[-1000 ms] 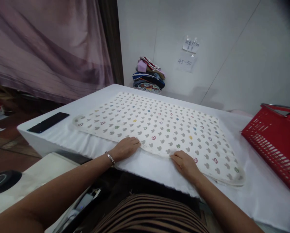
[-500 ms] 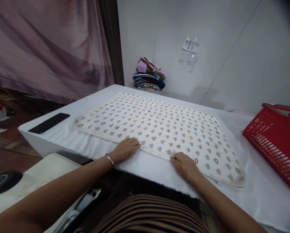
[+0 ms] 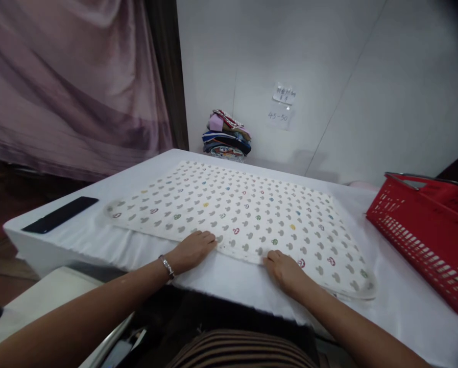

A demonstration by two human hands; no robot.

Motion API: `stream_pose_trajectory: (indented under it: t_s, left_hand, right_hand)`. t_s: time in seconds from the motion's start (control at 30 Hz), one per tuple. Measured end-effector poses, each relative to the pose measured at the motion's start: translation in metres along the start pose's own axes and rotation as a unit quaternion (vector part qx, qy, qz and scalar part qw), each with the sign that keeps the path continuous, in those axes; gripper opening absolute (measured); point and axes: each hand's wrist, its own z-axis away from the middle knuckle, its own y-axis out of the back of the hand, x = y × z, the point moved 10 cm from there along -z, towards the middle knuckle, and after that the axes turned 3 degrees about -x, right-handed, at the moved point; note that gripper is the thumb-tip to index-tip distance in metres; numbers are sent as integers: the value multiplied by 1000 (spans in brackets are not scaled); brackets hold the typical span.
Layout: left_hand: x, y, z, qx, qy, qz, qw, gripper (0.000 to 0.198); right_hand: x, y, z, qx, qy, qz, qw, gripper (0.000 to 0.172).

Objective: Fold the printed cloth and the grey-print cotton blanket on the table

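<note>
A white cloth (image 3: 244, 214) printed with small grey and coloured shapes lies spread flat on the white table (image 3: 213, 268). My left hand (image 3: 192, 249), a bracelet on its wrist, rests on the cloth's near edge with fingers curled at the hem. My right hand (image 3: 286, 268) lies a little to the right on the same edge, its fingers bent over the hem. Both hands seem to pinch the near edge of the cloth.
A black phone (image 3: 60, 214) lies at the table's left corner. A red plastic basket (image 3: 428, 230) stands at the right. A stack of folded clothes (image 3: 226, 136) sits at the back against the wall. A purple curtain (image 3: 71, 82) hangs at left.
The view has tilted up, so everything sits lower in the picture. Both hands stay on the cloth's near edge with hardly any movement.
</note>
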Motion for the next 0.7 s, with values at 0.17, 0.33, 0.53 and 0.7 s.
stream_pose_trajectory:
  t_s: [0.17, 0.33, 0.53, 0.7]
  left_hand:
    - [2, -4, -1, -1, -2, -26, 1000, 23]
    - [1, -3, -2, 30, 13, -26, 999, 32]
    - [7, -3, -5, 51, 21, -19, 998, 30]
    - [13, -5, -8, 76, 5, -30, 997, 20]
  right_hand:
    - [11, 12, 3, -29, -9, -155, 988, 37]
    - [17, 16, 3, -50, -19, -244, 968, 44]
    - [17, 9, 3, -42, -15, -265, 963, 42]
    - [14, 8, 6, -23, -17, -216, 976, 44]
